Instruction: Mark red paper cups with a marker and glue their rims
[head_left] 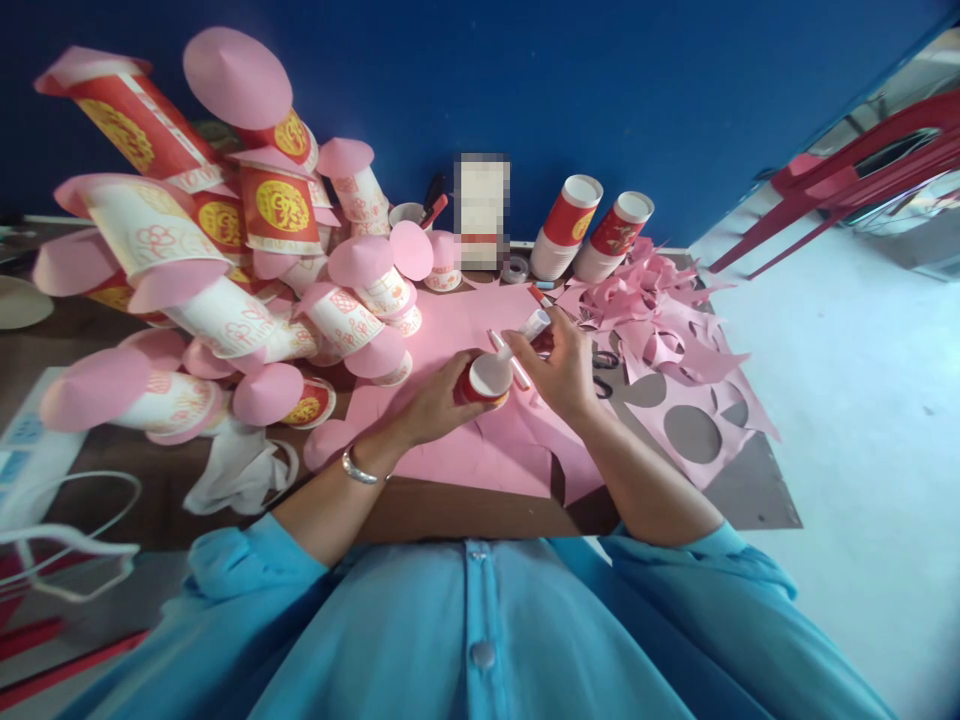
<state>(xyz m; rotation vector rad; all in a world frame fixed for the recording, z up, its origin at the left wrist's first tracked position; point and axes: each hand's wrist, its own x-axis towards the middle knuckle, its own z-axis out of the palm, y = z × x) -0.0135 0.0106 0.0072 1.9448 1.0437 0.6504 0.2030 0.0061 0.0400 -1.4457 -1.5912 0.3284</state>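
My left hand [442, 398] is wrapped round a red paper cup [489, 378], whose pale round end faces up. My right hand [559, 362] holds a white tube [534, 326], tilted, with its narrow tip at the cup's upper edge. Beneath both hands lie pink paper sheets [457, 462]. A pink and white pen [511, 362] rests on the paper between the hands. Just right of my right hand is a pair of scissors [602, 362], partly hidden.
Many cups topped with pink cones [281, 205] pile up at the left. Two cup stacks [568, 228] stand at the back. Pink scraps [649, 300] and a holed sheet [694, 430] lie right; a white cloth [238, 470] lies front left.
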